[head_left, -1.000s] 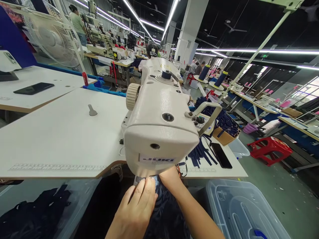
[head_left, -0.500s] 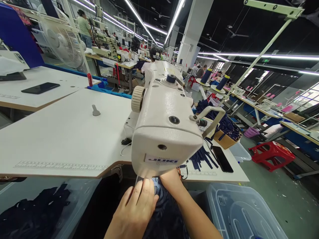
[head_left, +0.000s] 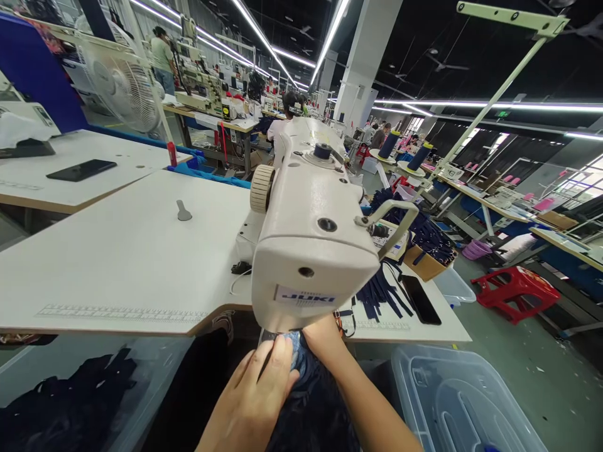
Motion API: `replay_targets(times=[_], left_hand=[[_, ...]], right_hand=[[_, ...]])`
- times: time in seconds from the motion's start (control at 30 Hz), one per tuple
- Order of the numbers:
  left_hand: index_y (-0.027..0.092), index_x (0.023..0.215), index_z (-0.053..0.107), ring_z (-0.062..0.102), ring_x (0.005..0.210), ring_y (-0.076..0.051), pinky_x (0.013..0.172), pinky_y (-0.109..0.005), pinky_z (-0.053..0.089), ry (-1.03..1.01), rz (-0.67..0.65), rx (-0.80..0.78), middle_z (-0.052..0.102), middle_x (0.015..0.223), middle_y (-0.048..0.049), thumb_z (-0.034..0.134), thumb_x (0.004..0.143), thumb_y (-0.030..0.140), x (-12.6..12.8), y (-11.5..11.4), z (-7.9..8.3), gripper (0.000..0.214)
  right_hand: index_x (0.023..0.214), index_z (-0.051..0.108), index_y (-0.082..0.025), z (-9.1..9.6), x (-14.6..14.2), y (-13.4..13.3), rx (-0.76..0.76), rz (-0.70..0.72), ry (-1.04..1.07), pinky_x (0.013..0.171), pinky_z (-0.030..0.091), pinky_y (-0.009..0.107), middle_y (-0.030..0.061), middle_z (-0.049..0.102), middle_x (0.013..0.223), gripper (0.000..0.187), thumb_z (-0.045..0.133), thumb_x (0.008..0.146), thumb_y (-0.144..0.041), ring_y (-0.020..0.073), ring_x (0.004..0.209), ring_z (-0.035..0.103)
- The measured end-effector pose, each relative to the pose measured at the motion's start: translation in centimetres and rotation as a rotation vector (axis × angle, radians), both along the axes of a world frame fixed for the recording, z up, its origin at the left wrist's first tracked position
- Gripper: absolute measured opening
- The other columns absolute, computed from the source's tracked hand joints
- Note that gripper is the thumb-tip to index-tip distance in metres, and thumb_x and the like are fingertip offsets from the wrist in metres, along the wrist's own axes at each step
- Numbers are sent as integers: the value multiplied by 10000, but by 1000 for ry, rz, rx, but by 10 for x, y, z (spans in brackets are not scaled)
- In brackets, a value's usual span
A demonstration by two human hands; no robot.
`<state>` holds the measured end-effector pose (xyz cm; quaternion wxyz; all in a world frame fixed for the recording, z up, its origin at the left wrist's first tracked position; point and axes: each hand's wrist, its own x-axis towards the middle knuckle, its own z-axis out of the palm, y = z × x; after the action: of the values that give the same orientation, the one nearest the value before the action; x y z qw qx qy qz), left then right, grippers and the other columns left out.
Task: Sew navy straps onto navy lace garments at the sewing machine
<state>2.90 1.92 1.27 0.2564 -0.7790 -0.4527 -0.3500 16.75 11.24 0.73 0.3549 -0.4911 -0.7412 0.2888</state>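
A cream sewing machine [head_left: 311, 220] stands on the white table [head_left: 122, 257] right in front of me. Dark navy fabric [head_left: 311, 402] lies under its head and over my lap. My left hand [head_left: 257, 395] rests flat on the fabric, fingers together and stretched toward the needle area. My right hand [head_left: 323, 336] reaches under the machine head beside it; its fingers are hidden behind the machine and the fabric. The needle and presser foot are out of sight.
Navy strips [head_left: 379, 292] and a black phone [head_left: 419, 300] lie on the table's right side. A clear plastic bin [head_left: 447, 402] sits at my right, another with dark fabric [head_left: 61, 402] at my left. Further back are a fan [head_left: 125, 81], a red stool [head_left: 516, 284] and other workers.
The view has shifted slightly, so the machine sits a little further right in frame. My left hand has slid slightly forward on the fabric. The right hand stays under the machine head.
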Motion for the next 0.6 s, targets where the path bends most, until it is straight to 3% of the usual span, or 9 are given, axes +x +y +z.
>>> replay_targets(times=[0.23, 0.43, 0.6], left_hand=[[127, 1223, 564, 609, 1001, -191, 955, -337, 391, -70, -35, -24, 686, 1076, -61, 544, 877, 147, 3, -2, -11, 347], [85, 1139, 611, 610, 974, -205, 932, -351, 399, -33, -27, -18, 687, 1062, -87, 535, 883, 172, 2, 0, -3, 280], [73, 1127, 616, 610, 986, -200, 916, -339, 415, 25, -48, -38, 685, 1077, -100, 599, 852, 201, -1, 2, 4, 304]], right_hand=[[865, 670, -192, 11, 1, -4, 20, -9, 36, 701, 486, 286, 9, 640, 651, 196, 477, 854, -159, 182, 670, 584], [831, 681, -193, 8, 1, -4, -2, -28, 67, 658, 488, 269, -12, 606, 564, 192, 491, 848, -168, 168, 609, 581], [871, 682, -187, 5, -1, -2, -21, -45, 55, 700, 487, 279, 8, 641, 642, 221, 469, 840, -137, 175, 667, 587]])
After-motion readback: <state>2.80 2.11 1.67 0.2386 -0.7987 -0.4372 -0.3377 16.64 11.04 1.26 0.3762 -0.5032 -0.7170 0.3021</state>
